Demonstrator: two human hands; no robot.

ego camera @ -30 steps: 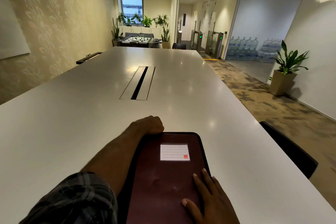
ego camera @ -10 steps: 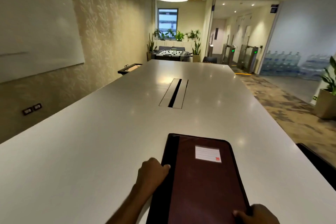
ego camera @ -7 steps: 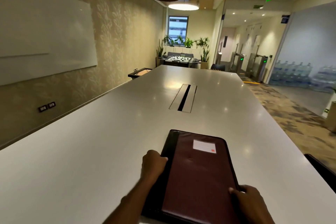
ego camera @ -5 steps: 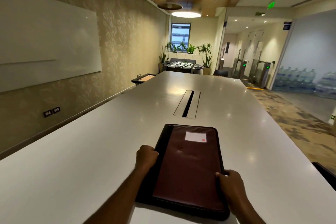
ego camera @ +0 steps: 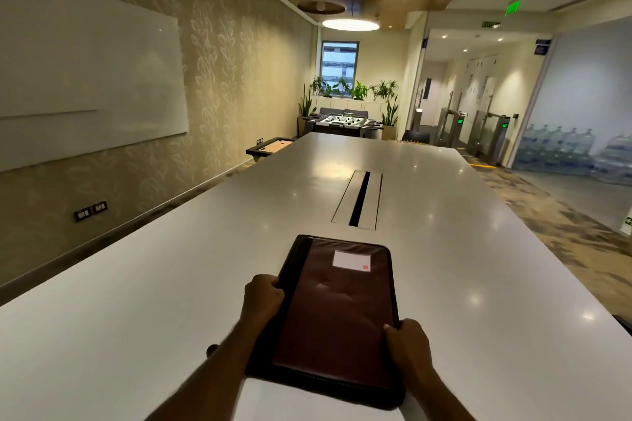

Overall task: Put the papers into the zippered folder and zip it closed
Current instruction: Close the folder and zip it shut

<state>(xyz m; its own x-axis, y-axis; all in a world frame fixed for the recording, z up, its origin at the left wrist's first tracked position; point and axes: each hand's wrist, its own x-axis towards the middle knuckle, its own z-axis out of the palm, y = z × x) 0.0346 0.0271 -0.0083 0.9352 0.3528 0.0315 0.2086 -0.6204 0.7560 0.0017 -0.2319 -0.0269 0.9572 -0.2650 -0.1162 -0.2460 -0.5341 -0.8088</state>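
Since no loose papers show anywhere on the table point(ego camera: 136, 301), and the folder point(ego camera: 338, 314) lies shut with its cover flat, the filing part of the task looks finished, though whether the sheets are truly inside cannot be seen. It sits in the lower centre of the frame, its long side running away from the camera toward the dark cable slot point(ego camera: 359, 198) in the middle of the frame, with a white label point(ego camera: 351, 260) near its far end. Each hand grips one long edge: the left hand point(ego camera: 261, 297) is curled in a fist around the left edge about halfway along, and the right hand point(ego camera: 407, 342) is closed over the right edge nearer the bottom of the frame. A dark zip track runs along the near edge, but the slider is not visible, so how far the zip has been drawn cannot be told; the near edge looks pressed together with no gap. My judgement is that the work is at or very close to its end, with at most a last stretch of zip to pull.
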